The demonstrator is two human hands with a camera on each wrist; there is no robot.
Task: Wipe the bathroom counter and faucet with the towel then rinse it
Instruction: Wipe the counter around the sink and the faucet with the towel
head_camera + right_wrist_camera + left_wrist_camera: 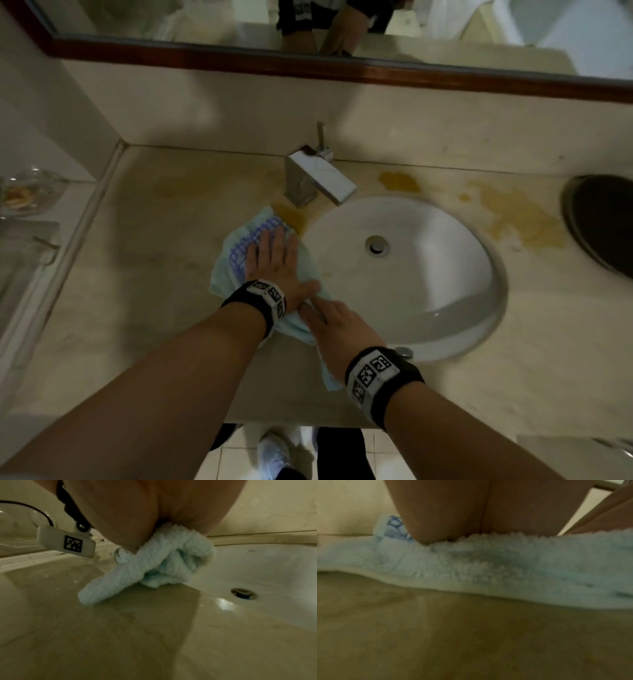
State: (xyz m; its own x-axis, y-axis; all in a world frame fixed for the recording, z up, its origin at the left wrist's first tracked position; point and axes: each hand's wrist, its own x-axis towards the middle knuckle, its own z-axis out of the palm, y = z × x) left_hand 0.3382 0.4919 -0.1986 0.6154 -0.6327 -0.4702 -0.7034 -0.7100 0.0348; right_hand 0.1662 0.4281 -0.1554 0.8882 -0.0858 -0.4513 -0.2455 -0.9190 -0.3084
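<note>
A light blue towel (224, 274) with a blue patterned band lies on the beige counter (154, 274), just left of the white sink (428, 267). My left hand (270, 260) presses flat on it, fingers straight and pointing towards the square metal faucet (315, 174). In the left wrist view the palm (453, 507) sits on the fluffy towel (488, 568). My right hand (329, 322) holds the towel's near end by the sink's rim. In the right wrist view that end of the towel (154, 563) is bunched under my right hand (154, 500).
Yellow stains mark the counter beside the faucet (291, 216), behind the sink (400, 181) and to its right (513, 219). A dark round opening (603, 222) sits at the far right. A glass dish (27, 195) stands on a ledge at left. A mirror (342, 31) hangs above.
</note>
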